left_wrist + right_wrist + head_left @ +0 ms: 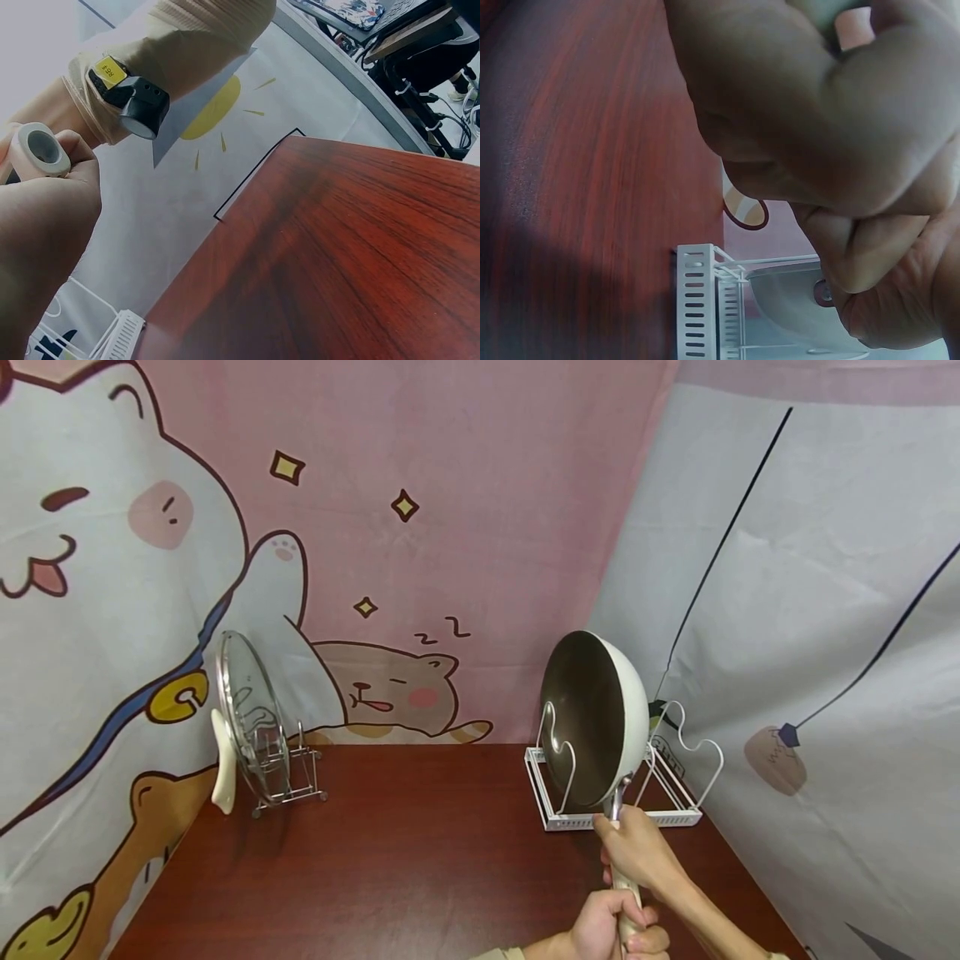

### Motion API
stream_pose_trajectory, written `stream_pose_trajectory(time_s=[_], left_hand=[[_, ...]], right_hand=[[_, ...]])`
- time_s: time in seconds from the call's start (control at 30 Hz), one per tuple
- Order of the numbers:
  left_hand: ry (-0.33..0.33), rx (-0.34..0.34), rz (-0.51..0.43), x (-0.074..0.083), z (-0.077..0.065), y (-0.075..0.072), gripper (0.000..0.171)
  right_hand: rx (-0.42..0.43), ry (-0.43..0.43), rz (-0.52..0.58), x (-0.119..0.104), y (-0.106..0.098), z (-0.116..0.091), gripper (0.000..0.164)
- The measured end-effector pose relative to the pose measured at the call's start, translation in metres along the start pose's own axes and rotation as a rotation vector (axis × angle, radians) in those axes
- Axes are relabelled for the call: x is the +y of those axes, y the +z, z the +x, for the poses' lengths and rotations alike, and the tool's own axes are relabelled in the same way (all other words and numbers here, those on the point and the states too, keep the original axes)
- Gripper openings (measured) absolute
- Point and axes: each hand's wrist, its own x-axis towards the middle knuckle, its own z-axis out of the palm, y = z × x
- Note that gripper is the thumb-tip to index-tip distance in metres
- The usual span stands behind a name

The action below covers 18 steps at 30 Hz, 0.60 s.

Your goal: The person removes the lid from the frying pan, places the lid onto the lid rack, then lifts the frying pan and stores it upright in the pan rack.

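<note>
A deep wok (585, 718), dark inside and white outside, stands on its side among the wire dividers of a white rack (555, 820). Whether its rim bears on the rack's base cannot be told. Its pale handle (626, 887) points toward me. My right hand (643, 853) grips that handle close to the metal neck, while my left hand (618, 928) wraps round it further down. In the left wrist view, the handle's end (46, 148) pokes out of a fist. Both hands overlap in the right wrist view, partly hiding the wok.
On the left, a glass lid (255, 718) with a cream handle (223, 762) leans upright in a small metal wire stand (303, 772). Everything stands on a reddish-brown tabletop (405, 843). Printed cloth (487, 527) rises behind and at both sides.
</note>
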Motion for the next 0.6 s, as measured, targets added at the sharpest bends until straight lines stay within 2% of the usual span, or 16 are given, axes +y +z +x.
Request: stream_pose_trajectory(time_s=[0.6], left_hand=[[-0.001,0.028,-0.025,-0.0039,-0.0028,-0.0026,0.027]], right_hand=[[0.002,0.012,-0.008,0.0048,0.0055,0.0012,0.027]])
